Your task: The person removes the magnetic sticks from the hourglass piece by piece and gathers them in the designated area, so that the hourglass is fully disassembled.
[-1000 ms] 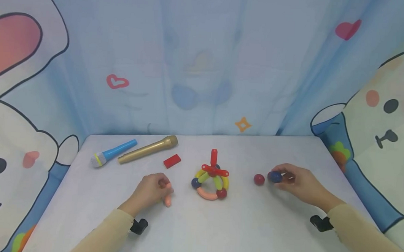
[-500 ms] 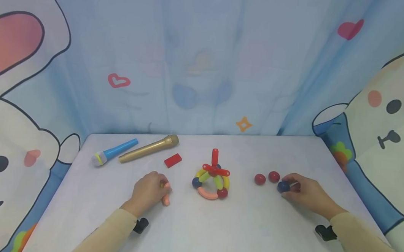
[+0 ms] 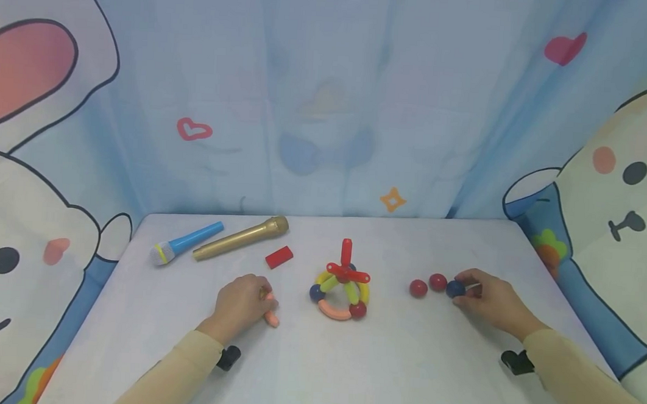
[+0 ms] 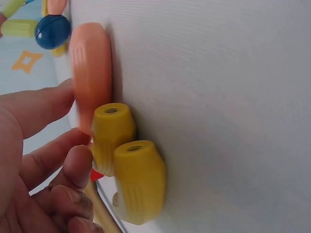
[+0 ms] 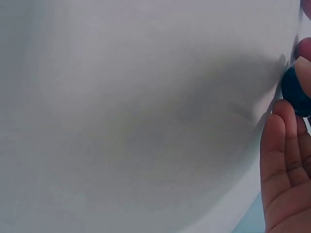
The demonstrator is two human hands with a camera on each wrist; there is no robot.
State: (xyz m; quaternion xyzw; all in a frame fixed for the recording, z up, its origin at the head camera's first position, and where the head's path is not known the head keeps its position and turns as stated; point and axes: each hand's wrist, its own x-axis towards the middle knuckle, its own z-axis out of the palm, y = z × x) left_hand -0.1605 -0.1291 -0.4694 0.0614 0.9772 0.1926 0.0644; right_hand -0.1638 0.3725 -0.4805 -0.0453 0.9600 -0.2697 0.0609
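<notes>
In the head view my left hand (image 3: 241,301) pinches an orange curved rod (image 3: 271,315) low over the table. The left wrist view has the thumb and a fingertip at this rod (image 4: 92,68), which is slightly blurred. Two yellow rods (image 4: 141,179) with holes in their ends lie right beside it, hidden in the head view. My right hand (image 3: 494,299) holds a dark blue ball (image 3: 455,288) between thumb and fingers. Left of that ball are two red balls (image 3: 437,282), the nearer one almost touching it. The right wrist view shows the blue ball (image 5: 296,92) only partly.
A built piece of balls and coloured rods (image 3: 335,313), topped by red bars (image 3: 346,252), stands mid-table. Behind my left hand lie a red block (image 3: 279,257), a gold microphone (image 3: 239,239) and a blue toy microphone (image 3: 189,241). A printed curtain (image 3: 328,104) hangs behind the table.
My right hand has set a second red ball down beside the first and brought the blue ball next to it. The orange rod in my left hand has turned slightly.
</notes>
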